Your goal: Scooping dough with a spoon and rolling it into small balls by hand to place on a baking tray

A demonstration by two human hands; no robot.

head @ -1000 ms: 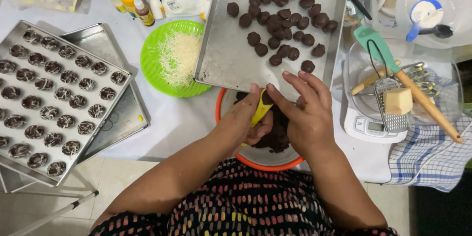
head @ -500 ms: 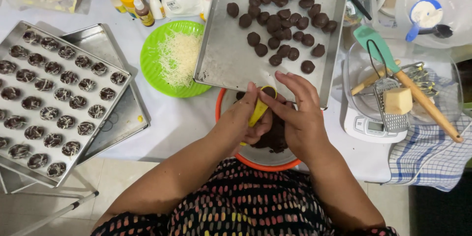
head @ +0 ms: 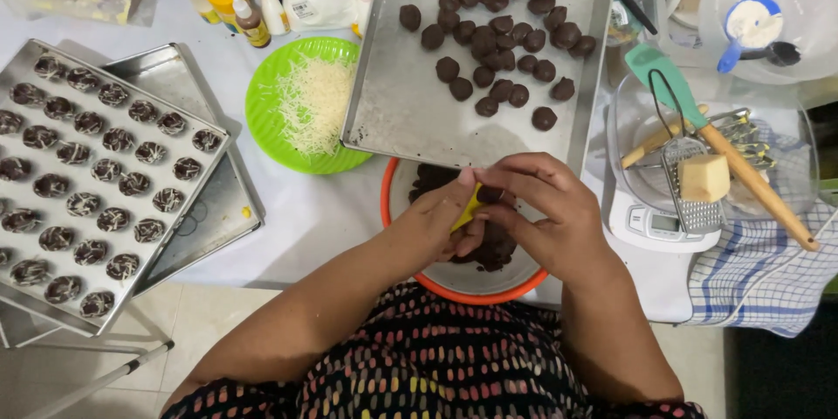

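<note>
**Both hands meet over the orange-rimmed bowl, a yellow scoop between them**

The left hand (head: 436, 223) and the right hand (head: 546, 218) come together directly above the orange-rimmed bowl (head: 410, 272), which sits at the near edge of the table, partly tucked under the near edge of the baking tray (head: 410, 113). The left hand pinches a small yellow scoop (head: 469, 207); its long axis runs diagonally, low end toward the left palm, upper end toward the right fingertips. The right hand's fingers are curled together, closed over the scoop's upper end, where a dark bit of chocolate dough shows; how firmly they press cannot be told. More chocolate dough (head: 493, 244) lies in the bowl just below the hands, mostly under the right palm.

The rolled chocolate balls (head: 502, 30) are clustered on the far half of the tray, straight ahead of the hands and a little to the right, so the right hand is the nearer. The near half of that tray is bare metal. A green plate of grated cheese (head: 314, 105) lies to the left of the tray, nearer the left hand.
</note>
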